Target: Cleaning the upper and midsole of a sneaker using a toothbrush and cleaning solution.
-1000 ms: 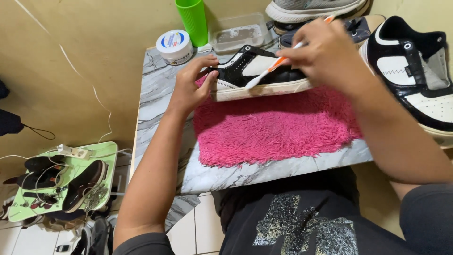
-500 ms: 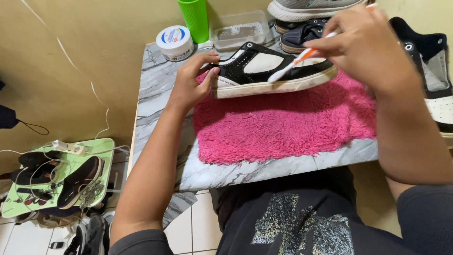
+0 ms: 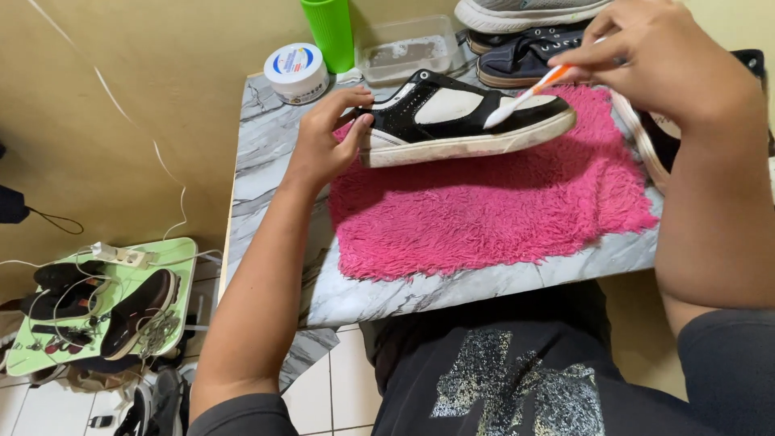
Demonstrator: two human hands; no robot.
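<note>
Head view: my left hand (image 3: pixel 327 137) clamps the sneaker (image 3: pixel 464 121) toe; right hand (image 3: pixel 666 60) pinches the toothbrush (image 3: pixel 525 95), I would scrub lightly

The shoe (image 3: pixel 460 121) is black and white with an off-white sole, lying on a shaggy pink towel (image 3: pixel 484 206). The toothbrush (image 3: pixel 529 95) is white and orange. The table (image 3: pixel 266 173) is grey-veined white marble. Far left stands a green cup (image 3: pixel 331 32).
</note>
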